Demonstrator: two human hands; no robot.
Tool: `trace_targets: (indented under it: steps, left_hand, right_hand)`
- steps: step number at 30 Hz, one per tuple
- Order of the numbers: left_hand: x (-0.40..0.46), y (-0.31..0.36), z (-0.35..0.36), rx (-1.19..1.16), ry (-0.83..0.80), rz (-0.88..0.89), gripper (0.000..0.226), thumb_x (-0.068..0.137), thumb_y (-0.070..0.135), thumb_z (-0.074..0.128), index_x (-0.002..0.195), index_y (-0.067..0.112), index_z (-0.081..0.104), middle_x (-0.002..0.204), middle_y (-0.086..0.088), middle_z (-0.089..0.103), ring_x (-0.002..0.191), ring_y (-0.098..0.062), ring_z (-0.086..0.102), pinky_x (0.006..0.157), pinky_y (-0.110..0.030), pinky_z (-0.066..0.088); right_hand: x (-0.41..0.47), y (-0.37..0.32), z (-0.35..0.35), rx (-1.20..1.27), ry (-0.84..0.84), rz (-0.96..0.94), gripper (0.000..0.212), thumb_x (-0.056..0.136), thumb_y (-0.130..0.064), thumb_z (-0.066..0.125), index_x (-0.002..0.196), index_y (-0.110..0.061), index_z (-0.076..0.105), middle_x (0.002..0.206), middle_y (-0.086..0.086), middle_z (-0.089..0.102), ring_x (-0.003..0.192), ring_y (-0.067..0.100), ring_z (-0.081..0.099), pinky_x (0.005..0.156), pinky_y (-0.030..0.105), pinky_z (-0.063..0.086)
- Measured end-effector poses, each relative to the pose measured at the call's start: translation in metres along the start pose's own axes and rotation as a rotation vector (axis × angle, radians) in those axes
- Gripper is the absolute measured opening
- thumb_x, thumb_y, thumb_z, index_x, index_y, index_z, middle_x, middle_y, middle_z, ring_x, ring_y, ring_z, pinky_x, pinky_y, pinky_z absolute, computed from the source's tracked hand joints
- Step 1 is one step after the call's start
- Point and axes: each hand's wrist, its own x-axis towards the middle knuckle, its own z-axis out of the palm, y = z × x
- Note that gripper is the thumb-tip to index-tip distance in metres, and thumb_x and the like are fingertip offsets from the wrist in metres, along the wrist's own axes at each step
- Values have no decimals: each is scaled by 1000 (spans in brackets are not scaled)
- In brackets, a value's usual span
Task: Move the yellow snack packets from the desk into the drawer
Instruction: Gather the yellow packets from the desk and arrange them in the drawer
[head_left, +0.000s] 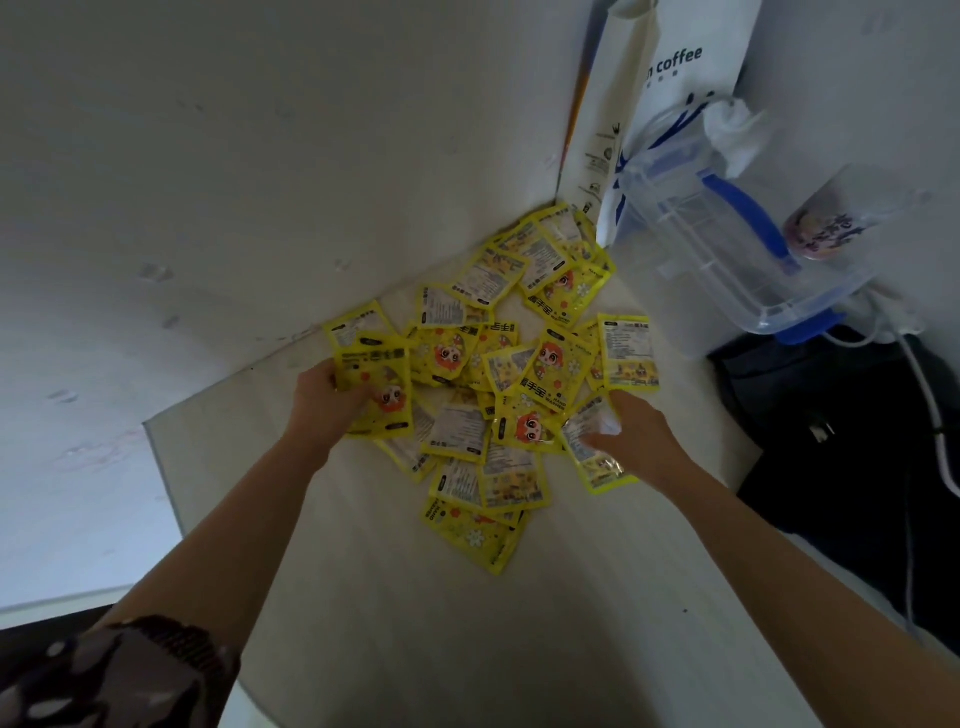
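Several yellow snack packets (498, 364) lie scattered in a loose pile on the white desk (415, 623), reaching back into the wall corner. My left hand (322, 400) grips a small stack of packets (376, 384) at the pile's left edge, thumb on top. My right hand (634, 431) closes on one crinkled packet (592, 452) at the pile's right edge. No drawer is in view.
A white paper coffee bag (670, 67) stands in the corner. Beside it sits a clear plastic box with blue handles (727, 244), with a printed cup (826, 228) on it. A black bag (852, 467) and white cable (930, 405) lie at the right.
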Motion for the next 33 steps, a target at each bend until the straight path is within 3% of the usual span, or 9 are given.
trace_targets:
  steps: [2, 4, 6, 10, 14, 18, 22, 29, 33]
  left_hand:
    - [8, 4, -3, -149, 60, -76, 17, 77, 6, 73, 88, 18, 68, 79, 0, 67, 74, -20, 63, 61, -27, 52]
    - [18, 7, -5, -291, 104, -164, 17, 79, 7, 73, 92, 15, 68, 85, -5, 68, 76, -21, 64, 69, -33, 55]
    - [28, 9, -6, -387, 120, -233, 13, 81, 7, 72, 88, 16, 66, 87, -6, 67, 73, -20, 64, 69, -34, 55]
    - [50, 13, -4, -456, 157, -328, 19, 81, 10, 73, 78, 20, 58, 81, -3, 64, 67, -15, 61, 59, -30, 50]
    - [63, 12, 6, -423, 169, -328, 24, 84, 9, 71, 74, 19, 51, 76, 0, 58, 64, -13, 56, 56, -29, 48]
    - [75, 7, 9, -380, 186, -345, 21, 81, 13, 74, 76, 20, 55, 83, -3, 63, 67, -18, 60, 65, -33, 51]
    - [84, 8, 11, -280, 222, -339, 24, 76, 17, 77, 71, 20, 53, 75, -1, 61, 64, -18, 56, 62, -29, 46]
    - [91, 11, 18, -296, 228, -362, 25, 75, 13, 78, 72, 20, 55, 78, -2, 63, 64, -17, 59, 61, -29, 51]
    - [90, 12, 22, -313, 247, -341, 19, 74, 12, 77, 74, 21, 61, 85, -4, 69, 73, -20, 67, 68, -35, 58]
  right_hand:
    - [12, -5, -2, 64, 28, 36, 66, 82, -29, 72, 138, -8, 44, 142, 12, 47, 126, 29, 48, 91, 33, 43]
    - [20, -14, -2, 227, 62, 77, 42, 78, -26, 76, 107, -2, 59, 105, 12, 61, 93, 26, 57, 72, 36, 47]
    - [28, -23, -2, 399, 75, 119, 29, 78, -18, 77, 91, 1, 60, 88, 11, 59, 81, 22, 54, 64, 32, 44]
    - [43, -37, -1, 827, 57, 230, 19, 77, -3, 74, 94, -8, 68, 101, 16, 70, 98, 34, 66, 85, 51, 54]
    - [65, -35, 3, 877, 69, 308, 22, 72, -2, 77, 91, -10, 69, 107, 19, 70, 100, 36, 66, 91, 58, 50]
    - [80, -30, 8, 856, 118, 370, 33, 71, -5, 80, 101, -6, 67, 107, 17, 69, 98, 35, 66, 88, 57, 52]
    - [104, -5, 22, 766, 158, 346, 81, 60, -23, 85, 132, -4, 51, 130, 17, 59, 114, 34, 60, 94, 56, 50]
    - [89, -42, 12, 708, 172, 392, 74, 81, -13, 74, 142, 0, 36, 143, 17, 45, 128, 35, 47, 95, 43, 43]
    - [88, -43, 10, 713, 168, 383, 67, 79, -11, 75, 136, 2, 43, 135, 14, 52, 121, 32, 51, 91, 41, 44]
